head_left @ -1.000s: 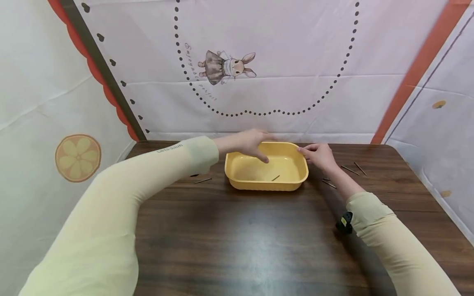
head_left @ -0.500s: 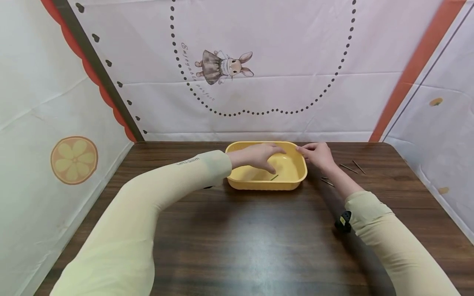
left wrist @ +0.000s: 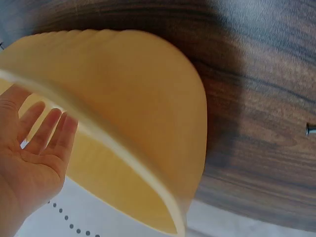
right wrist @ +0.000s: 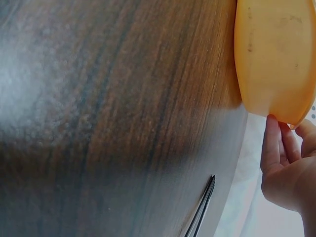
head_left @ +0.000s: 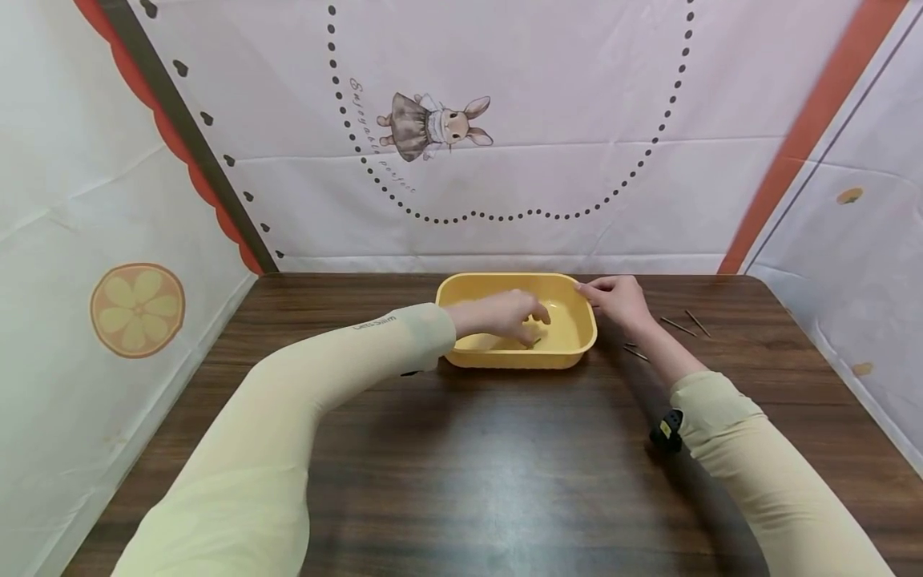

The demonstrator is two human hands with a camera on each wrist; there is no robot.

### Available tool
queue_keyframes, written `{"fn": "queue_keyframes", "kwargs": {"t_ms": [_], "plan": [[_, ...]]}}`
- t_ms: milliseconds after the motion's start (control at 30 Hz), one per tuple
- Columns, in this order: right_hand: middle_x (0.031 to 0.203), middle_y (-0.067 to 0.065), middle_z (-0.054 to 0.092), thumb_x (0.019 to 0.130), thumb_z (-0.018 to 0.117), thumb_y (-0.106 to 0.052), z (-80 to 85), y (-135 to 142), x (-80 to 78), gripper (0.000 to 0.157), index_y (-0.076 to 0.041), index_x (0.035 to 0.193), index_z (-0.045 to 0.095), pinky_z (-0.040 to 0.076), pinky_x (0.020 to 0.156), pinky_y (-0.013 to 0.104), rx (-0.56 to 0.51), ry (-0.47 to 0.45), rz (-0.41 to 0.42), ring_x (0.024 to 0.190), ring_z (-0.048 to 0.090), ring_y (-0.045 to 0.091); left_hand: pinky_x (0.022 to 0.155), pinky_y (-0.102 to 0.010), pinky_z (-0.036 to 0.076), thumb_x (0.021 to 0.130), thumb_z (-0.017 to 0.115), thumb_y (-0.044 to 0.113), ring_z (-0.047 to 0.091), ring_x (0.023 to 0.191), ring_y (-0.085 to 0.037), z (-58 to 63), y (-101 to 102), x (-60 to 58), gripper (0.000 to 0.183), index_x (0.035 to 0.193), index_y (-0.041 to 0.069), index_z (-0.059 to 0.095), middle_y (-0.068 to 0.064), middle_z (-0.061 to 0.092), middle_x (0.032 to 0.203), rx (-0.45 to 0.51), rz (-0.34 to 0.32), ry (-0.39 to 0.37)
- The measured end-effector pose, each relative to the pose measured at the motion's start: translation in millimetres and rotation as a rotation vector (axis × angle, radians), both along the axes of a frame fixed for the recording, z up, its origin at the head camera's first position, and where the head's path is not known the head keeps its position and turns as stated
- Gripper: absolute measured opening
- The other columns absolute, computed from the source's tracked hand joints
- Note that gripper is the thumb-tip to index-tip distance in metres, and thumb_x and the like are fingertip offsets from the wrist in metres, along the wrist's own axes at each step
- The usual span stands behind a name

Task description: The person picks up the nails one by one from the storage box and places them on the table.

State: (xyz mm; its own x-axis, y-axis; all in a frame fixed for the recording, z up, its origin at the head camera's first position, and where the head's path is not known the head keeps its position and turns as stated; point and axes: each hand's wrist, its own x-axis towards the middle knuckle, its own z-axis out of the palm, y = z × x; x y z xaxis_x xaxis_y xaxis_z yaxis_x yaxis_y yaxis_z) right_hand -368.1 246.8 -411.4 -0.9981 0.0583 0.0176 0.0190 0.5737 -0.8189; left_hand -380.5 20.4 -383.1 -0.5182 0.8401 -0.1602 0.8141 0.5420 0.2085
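A yellow plastic basin [head_left: 515, 362] stands near the far edge of the wooden table. My left hand [head_left: 505, 314] reaches down inside it, fingers bent and apart from the thumb. A thin nail [head_left: 537, 342] lies on the basin floor by that thumb, partly covered by it. In the left wrist view the left hand [left wrist: 37, 153] is over the rim, its fingers loosely bent within the basin [left wrist: 128, 74]. My right hand [head_left: 622, 304] pinches the basin's right rim, thumb on top and fingers against the outer wall, as the right wrist view also shows for the right hand [right wrist: 289, 163].
Several nails lie on the table to the right of the basin, including one nail [head_left: 697, 323] at the far right and a pair of nails [right wrist: 201, 207] under the right forearm. Another nail's head [left wrist: 311, 129] shows left of the basin. A patterned cloth [head_left: 562, 184] hangs behind the table [head_left: 461, 465].
My left hand has moved right and down into the basin, its fingers bending toward the nail there. The right hand has stayed on the rim.
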Motion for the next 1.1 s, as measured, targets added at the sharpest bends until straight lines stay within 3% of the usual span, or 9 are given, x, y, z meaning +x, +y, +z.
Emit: {"fn": "queue_keyframes", "kwargs": {"t_ms": [267, 533, 700, 867, 1100], "plan": [[0.097, 0.014, 0.074, 0.094, 0.066, -0.036, 3.2, 0, 2.8, 0.047, 0.007, 0.112, 0.071, 0.061, 0.067, 0.022, -0.039, -0.003, 0.004, 0.063, 0.065, -0.003, 0.096, -0.033, 0.054, 0.088, 0.068, 0.008, 0.065, 0.107, -0.023, -8.7, 1, 7.1, 0.032, 0.120, 0.008, 0.069, -0.011, 0.068, 0.115, -0.011, -0.027, 0.009], [0.096, 0.012, 0.075, 0.094, 0.066, -0.037, 3.6, -1, 2.3, 0.048, 0.007, 0.112, 0.071, 0.062, 0.068, 0.023, -0.059, -0.010, -0.001, 0.064, 0.066, -0.003, 0.088, -0.030, 0.055, 0.091, 0.062, 0.004, 0.064, 0.096, -0.019, -12.5, -2, 10.1, 0.016, 0.104, 0.008, 0.071, -0.008, 0.069, 0.102, -0.006, -0.065, 0.027], [0.091, 0.007, 0.074, 0.093, 0.067, -0.038, 3.1, -2, 1.5, 0.048, 0.006, 0.111, 0.071, 0.064, 0.073, 0.031, -0.052, -0.003, -0.013, 0.062, 0.065, -0.003, 0.081, -0.027, 0.052, 0.092, 0.064, 0.005, 0.059, 0.084, -0.016, -10.4, -7, 8.8, 0.006, 0.093, 0.006, 0.070, -0.006, 0.067, 0.088, -0.006, -0.118, 0.012], [0.092, 0.006, 0.073, 0.092, 0.067, -0.039, 2.8, -2, 2.1, 0.049, 0.006, 0.112, 0.071, 0.064, 0.074, 0.032, -0.048, -0.013, -0.016, 0.062, 0.065, -0.003, 0.076, -0.023, 0.050, 0.092, 0.060, 0.002, 0.056, 0.081, -0.011, -11.4, -11, 8.1, 0.011, 0.093, 0.010, 0.068, 0.001, 0.064, 0.086, -0.046, -0.134, 0.010], [0.092, 0.007, 0.072, 0.094, 0.067, -0.035, 3.7, -3, 2.4, 0.046, 0.007, 0.112, 0.071, 0.064, 0.074, 0.030, -0.064, -0.005, -0.011, 0.061, 0.065, -0.005, 0.076, -0.020, 0.052, 0.092, 0.056, -0.005, 0.059, 0.083, -0.009, -11.7, -12, 8.0, 0.021, 0.097, 0.009, 0.070, -0.001, 0.070, 0.091, -0.076, -0.089, -0.031]]}}
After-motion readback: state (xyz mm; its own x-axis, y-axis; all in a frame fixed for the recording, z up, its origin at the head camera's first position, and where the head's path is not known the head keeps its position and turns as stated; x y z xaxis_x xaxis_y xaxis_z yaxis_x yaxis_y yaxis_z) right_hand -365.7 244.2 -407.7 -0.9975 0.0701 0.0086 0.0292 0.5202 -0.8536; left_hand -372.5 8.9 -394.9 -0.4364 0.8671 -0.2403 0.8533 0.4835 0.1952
